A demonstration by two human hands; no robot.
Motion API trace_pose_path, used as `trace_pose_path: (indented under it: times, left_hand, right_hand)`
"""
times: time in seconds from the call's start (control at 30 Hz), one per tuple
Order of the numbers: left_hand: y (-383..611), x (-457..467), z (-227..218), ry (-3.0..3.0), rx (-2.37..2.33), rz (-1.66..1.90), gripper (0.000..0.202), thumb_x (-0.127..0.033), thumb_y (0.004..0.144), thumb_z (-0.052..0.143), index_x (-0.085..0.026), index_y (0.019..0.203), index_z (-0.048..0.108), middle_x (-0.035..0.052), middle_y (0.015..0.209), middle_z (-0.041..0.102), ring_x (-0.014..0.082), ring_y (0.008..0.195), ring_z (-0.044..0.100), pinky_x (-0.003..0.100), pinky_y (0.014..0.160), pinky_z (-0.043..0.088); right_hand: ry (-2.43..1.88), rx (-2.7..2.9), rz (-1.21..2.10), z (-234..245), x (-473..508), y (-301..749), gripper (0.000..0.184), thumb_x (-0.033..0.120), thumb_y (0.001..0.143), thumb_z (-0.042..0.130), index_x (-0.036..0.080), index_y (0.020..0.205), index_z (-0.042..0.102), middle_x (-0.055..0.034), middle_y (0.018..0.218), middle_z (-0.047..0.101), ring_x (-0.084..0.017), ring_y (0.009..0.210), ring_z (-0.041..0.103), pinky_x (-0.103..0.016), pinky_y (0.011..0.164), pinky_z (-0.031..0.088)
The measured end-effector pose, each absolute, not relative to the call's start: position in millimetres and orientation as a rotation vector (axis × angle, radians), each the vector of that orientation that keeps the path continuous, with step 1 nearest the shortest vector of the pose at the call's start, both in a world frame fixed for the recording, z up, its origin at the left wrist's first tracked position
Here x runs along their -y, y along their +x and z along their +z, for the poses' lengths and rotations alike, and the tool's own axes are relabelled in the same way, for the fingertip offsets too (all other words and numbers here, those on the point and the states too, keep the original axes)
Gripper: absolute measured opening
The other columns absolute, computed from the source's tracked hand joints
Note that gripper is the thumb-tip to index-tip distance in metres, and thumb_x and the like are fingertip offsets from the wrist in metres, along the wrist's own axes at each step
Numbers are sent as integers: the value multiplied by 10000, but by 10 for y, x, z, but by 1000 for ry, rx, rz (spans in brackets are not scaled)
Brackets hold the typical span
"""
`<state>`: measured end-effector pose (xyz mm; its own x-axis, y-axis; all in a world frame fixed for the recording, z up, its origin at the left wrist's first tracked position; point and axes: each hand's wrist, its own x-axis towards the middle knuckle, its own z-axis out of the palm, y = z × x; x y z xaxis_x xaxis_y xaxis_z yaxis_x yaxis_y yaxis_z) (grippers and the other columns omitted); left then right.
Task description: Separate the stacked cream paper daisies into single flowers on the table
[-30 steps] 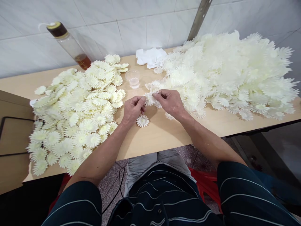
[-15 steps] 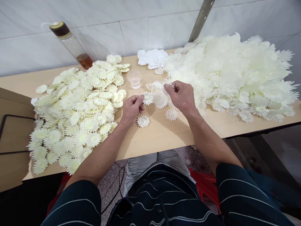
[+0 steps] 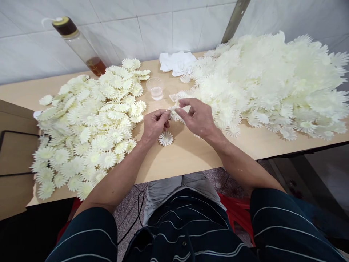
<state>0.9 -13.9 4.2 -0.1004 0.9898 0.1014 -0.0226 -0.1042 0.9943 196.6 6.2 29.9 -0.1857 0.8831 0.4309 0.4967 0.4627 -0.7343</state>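
Note:
My left hand and my right hand meet over the wooden table, both pinching a small white fabric daisy between thumb and fingers. A single daisy lies flat on the table just below my left hand. To the left spreads a flat layer of daisies. At the right rises a big heap of white daisies, and its near edge reaches my right hand.
A small clear plastic cup stands behind my hands. A tilted bottle with brown liquid leans on the tiled wall at the back left. A crumpled white cloth lies at the back. A brown box is at the left.
My right hand reached to the heap's edge half a second ago, then came back to my left hand; both now pinch the daisy together. The daisy on the table has not moved.

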Motion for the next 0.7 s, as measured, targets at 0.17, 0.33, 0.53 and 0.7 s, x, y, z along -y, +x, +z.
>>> trace_pose_path:
  times: [0.17,0.33,0.53,0.7]
  left_hand:
    - [16,132,64,1189,-1114,1343,491,-659,794,937,-191,779,789,5,547,653,106,431,531,237,431,442]
    - [31,136,68,1177,-1103,1352,542,-700,751,962,-192,757,772,-3,535,649,102,428,536,228,427,438]
    - [31,136,69,1165,-1140,1364,577,-727,796,936,-194,743,722,-11,567,649,94,444,552,215,426,440]
    - [39,128,80,1079,-1089,1331,592,-748,801,922,-191,795,720,17,732,725,96,498,618,213,415,453]
  right_hand:
    - [-1266,1841,788,328,-61,1913,377,549,1031,755,194,909,792,-43,818,744,-168,730,573,-329,701,451]
    - [-1254,1809,860,392,-57,1937,392,510,988,797,190,783,701,-2,713,623,-155,724,518,-323,689,387]
    - [-1276,1845,819,403,-66,1937,425,434,993,760,206,691,566,36,632,463,-138,684,423,-326,670,329]
    - [-1289,1889,774,430,-60,1928,457,301,1035,673,225,668,411,44,628,378,-133,675,367,-334,682,294]
